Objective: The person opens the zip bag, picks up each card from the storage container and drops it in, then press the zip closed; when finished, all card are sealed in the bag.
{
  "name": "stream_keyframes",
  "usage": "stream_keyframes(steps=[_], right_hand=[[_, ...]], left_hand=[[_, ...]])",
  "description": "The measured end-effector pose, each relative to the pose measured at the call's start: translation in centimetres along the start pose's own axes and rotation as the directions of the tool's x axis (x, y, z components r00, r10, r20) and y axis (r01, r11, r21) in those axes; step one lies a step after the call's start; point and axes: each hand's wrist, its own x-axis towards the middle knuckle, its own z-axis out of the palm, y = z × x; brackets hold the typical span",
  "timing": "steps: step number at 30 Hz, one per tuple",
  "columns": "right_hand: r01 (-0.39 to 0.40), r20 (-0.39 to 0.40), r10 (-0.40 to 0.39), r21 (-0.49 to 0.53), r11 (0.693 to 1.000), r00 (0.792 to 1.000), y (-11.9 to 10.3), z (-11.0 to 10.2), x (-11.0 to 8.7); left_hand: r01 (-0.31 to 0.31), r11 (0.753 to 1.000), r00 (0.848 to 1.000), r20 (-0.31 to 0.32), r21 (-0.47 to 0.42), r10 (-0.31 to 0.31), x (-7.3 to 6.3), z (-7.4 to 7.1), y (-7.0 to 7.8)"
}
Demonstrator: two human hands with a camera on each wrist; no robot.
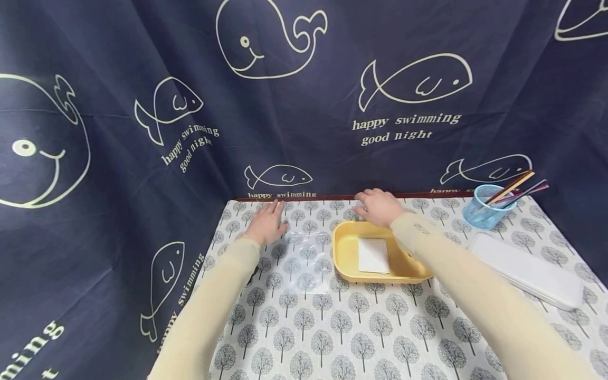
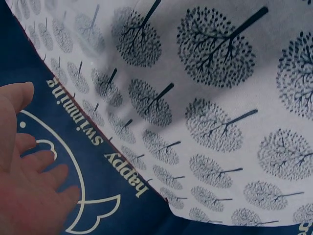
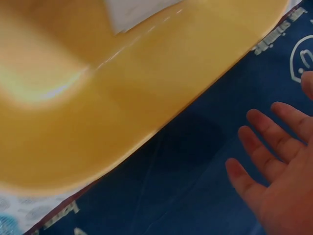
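Observation:
My left hand (image 1: 266,224) is over the back left part of the table, its fingers relaxed and holding nothing. Just to its right lies a clear plastic sheet or bag (image 1: 306,262). My right hand (image 1: 378,207) reaches past the back rim of a yellow basin (image 1: 349,272), its fingers spread and nothing in them. In the right wrist view that hand (image 3: 279,161) shows beyond the basin's edge. A small stack of white paper squares (image 1: 372,255) lies inside the basin. My right sleeve covers the basin's right side.
At the back right stands a light blue mesh cup (image 1: 486,207) with several thin sticks or pens leaning in it. A long white case (image 1: 527,270) lies in front of it. The table wears a tree-print cloth (image 1: 304,338), and dark blue curtains (image 1: 304,126) hang behind and beside it.

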Motion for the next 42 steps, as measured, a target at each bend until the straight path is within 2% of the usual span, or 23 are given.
stream_keyframes(steps=[4, 9, 12, 16, 22, 31, 38, 42], right_hand=[[0.008, 0.023, -0.008, 0.004, 1.0, 1.0, -1.6, 1.0, 1.0], [0.06, 0.065, -0.06, 0.006, 0.998, 0.996, -3.4, 2.1, 1.9], [0.078, 0.092, -0.079, 0.015, 0.997, 0.993, -4.3, 2.2, 2.1], [0.087, 0.105, -0.088, 0.013, 0.996, 0.991, -5.1, 2.2, 2.3], [0.091, 0.107, -0.093, 0.019, 0.996, 0.99, -5.4, 2.7, 2.5], [0.074, 0.131, -0.077, 0.023, 0.997, 0.988, -6.1, 3.1, 3.0], [0.124, 0.111, -0.123, 0.0, 0.992, 0.986, -7.3, 4.4, 3.8], [0.18, 0.078, -0.179, -0.011, 0.984, 0.981, -8.1, 5.2, 3.9]], left_hand=[[-0.039, 0.999, 0.999, 0.027, 0.002, 0.039, 0.3, 1.4, 0.4], [-0.101, 0.994, 0.991, 0.092, 0.041, 0.097, 0.5, 3.3, 1.0], [-0.099, 0.993, 0.988, 0.128, 0.057, 0.091, 0.5, 4.0, 1.4], [-0.075, 0.995, 0.988, 0.142, 0.067, 0.065, 0.2, 4.6, 1.9], [-0.073, 0.993, 0.991, 0.122, 0.098, 0.061, 0.0, 5.0, 2.0], [-0.07, 0.993, 0.995, 0.082, 0.092, 0.063, 0.2, 5.8, 1.5], [-0.073, 0.995, 0.996, 0.052, 0.069, 0.07, 0.2, 6.0, 1.4], [-0.065, 0.998, 0.997, 0.05, 0.017, 0.064, 0.2, 6.0, 1.2]])
